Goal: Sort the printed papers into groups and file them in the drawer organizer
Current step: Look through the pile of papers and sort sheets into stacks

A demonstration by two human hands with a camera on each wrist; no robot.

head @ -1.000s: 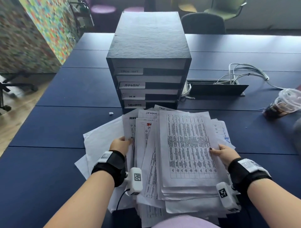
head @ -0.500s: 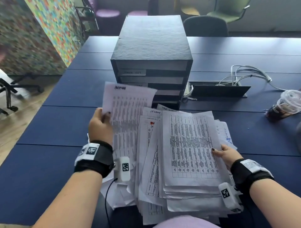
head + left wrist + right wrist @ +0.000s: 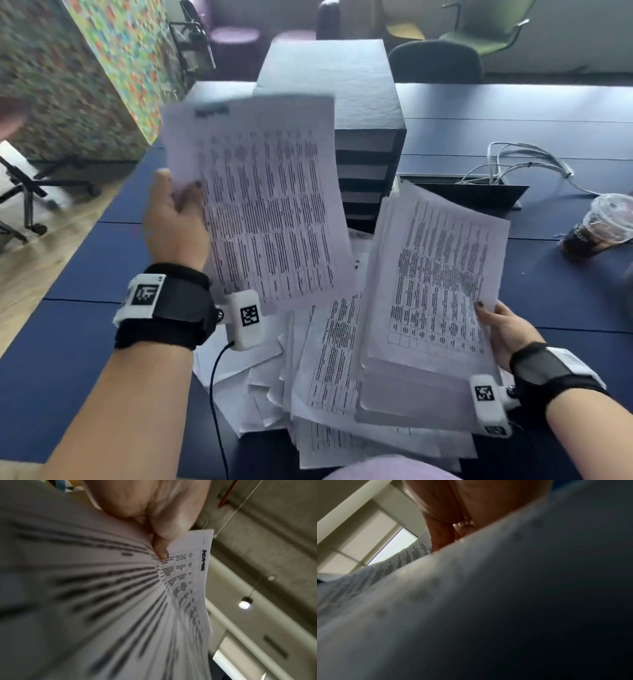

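Note:
My left hand (image 3: 178, 219) pinches the left edge of a printed sheet (image 3: 267, 205) with a table on it, lifted upright in front of the black drawer organizer (image 3: 363, 113). In the left wrist view the thumb (image 3: 160, 547) presses on that sheet (image 3: 188, 574). My right hand (image 3: 503, 329) grips the right edge of a thick stack of printed papers (image 3: 435, 291), tilted up off the table. In the right wrist view the stack (image 3: 471, 601) fills the frame below the fingers (image 3: 443, 534). More loose papers (image 3: 329, 370) lie spread under both hands.
The dark blue table (image 3: 68, 359) carries a plastic cup with a dark drink (image 3: 603, 226) at the right, plus an open cable hatch (image 3: 479, 195) with white cables (image 3: 513, 161) behind the papers. Chairs (image 3: 435, 61) stand beyond the far edge.
My left hand has pulled one sheet out of the pile and raised it high in front of the organizer. My right hand has tilted its stack up from the table.

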